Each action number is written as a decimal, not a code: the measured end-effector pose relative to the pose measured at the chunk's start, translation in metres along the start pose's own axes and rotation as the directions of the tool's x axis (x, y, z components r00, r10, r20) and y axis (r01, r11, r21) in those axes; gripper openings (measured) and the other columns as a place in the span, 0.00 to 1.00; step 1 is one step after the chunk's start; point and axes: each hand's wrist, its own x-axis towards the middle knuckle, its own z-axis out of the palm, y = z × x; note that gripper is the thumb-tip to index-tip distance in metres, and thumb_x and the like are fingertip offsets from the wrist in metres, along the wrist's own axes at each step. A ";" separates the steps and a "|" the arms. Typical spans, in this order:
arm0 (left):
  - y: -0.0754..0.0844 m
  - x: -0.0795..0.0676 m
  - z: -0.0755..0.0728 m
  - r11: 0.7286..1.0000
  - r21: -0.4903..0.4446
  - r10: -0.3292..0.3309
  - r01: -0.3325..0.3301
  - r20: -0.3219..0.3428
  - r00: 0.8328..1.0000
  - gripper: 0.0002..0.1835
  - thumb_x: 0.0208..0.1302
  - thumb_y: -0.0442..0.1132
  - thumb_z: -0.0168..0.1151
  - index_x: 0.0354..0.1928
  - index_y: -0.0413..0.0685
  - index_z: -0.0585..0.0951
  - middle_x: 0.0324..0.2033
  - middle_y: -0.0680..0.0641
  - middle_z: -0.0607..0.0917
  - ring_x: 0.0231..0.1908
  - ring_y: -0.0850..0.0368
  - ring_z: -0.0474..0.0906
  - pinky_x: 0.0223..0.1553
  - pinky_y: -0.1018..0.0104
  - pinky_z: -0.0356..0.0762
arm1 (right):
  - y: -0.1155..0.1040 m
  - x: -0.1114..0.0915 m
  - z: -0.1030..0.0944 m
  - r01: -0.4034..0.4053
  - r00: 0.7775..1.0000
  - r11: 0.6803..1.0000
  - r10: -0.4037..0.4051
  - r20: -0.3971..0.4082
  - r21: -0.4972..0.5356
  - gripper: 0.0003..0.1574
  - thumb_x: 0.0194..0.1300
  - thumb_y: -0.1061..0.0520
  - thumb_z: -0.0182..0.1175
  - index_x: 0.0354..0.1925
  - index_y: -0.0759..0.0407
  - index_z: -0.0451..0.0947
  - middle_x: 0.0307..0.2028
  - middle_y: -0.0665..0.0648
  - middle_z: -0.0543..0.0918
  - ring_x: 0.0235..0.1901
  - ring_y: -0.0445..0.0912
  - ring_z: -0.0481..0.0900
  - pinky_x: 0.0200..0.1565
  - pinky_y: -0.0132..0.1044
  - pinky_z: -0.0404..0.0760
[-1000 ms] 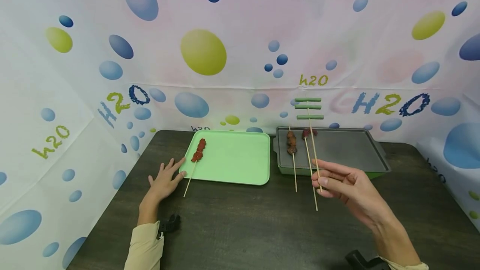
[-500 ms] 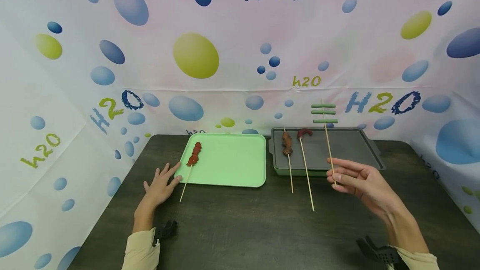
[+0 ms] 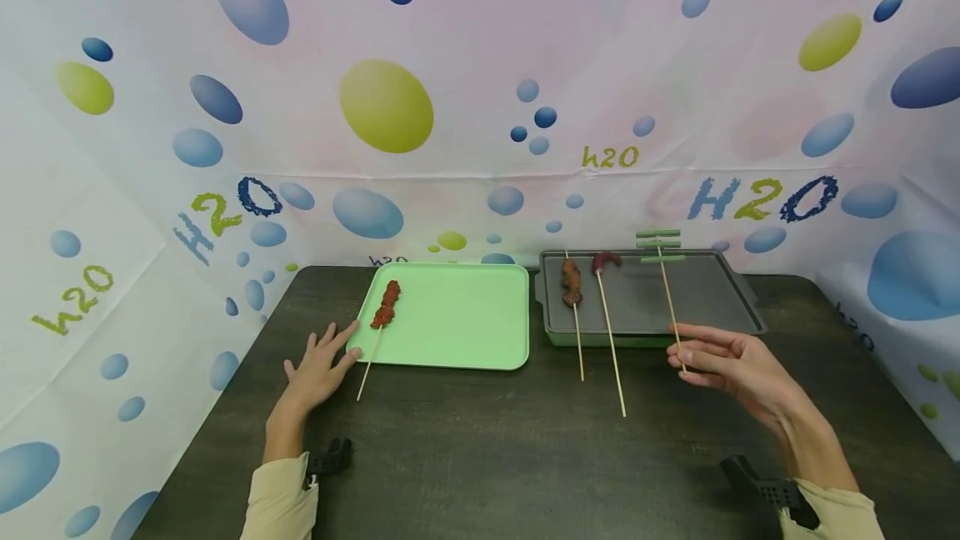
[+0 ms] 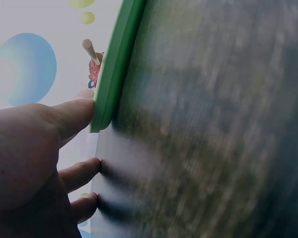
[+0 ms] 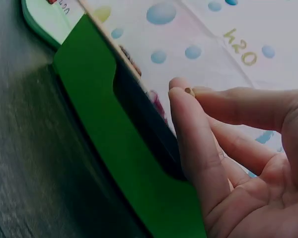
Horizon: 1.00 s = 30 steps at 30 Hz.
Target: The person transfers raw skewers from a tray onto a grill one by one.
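My right hand (image 3: 731,365) pinches the lower stick of a skewer (image 3: 667,290) threaded with three green pieces. Those pieces overlap the back rim of the grey grill plate (image 3: 705,294) in the head view. In the right wrist view the stick's end shows between thumb and fingertips (image 5: 179,94). Spread fingers of my left hand (image 3: 318,369) lie at the left front corner of a light green tray (image 3: 465,315); in the left wrist view the thumb touches the tray's edge (image 4: 111,74). On that tray rests a red meat skewer (image 3: 386,304), its stick jutting over the front.
Left on the grill plate lies a brown meat skewer (image 3: 572,282). Beside it is a skewer with a curled dark red piece (image 3: 606,262). Both sticks overhang the front of the green grill base (image 3: 600,341). A printed cloth (image 3: 450,48) hangs behind the dark table (image 3: 480,448).
My right hand has moved right with the green skewer, whose top has come down toward the plate. The curled-piece skewer now lies apart from my hand. My left hand stays at the tray.
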 end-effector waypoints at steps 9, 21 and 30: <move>-0.002 -0.005 0.001 1.000 -0.001 -0.003 0.003 0.002 1.000 0.35 0.81 0.57 0.48 0.82 0.51 0.56 0.78 0.27 0.46 0.74 0.19 0.31 0.58 0.13 0.23 | 0.012 0.004 -0.003 -0.053 0.998 0.998 0.053 0.024 -0.018 0.26 0.76 0.67 0.57 0.68 0.58 0.75 0.51 0.54 0.88 0.50 0.47 0.87 0.50 0.40 0.85; -0.002 -0.003 0.002 1.000 0.003 0.004 -0.004 0.001 1.000 0.36 0.81 0.57 0.48 0.82 0.51 0.56 0.78 0.27 0.46 0.75 0.20 0.31 0.58 0.13 0.23 | 0.014 -0.001 -0.015 -0.060 0.990 0.998 0.061 0.131 -0.010 0.25 0.78 0.67 0.53 0.68 0.57 0.75 0.52 0.57 0.88 0.53 0.49 0.86 0.53 0.44 0.83; 0.000 -0.001 0.001 1.000 -0.006 0.012 -0.012 -0.001 1.000 0.35 0.81 0.56 0.47 0.82 0.51 0.55 0.78 0.28 0.46 0.75 0.20 0.30 0.58 0.13 0.22 | 0.008 -0.003 -0.017 -0.084 0.993 0.995 0.088 0.076 -0.060 0.21 0.81 0.61 0.52 0.66 0.58 0.77 0.51 0.60 0.88 0.51 0.50 0.87 0.53 0.47 0.83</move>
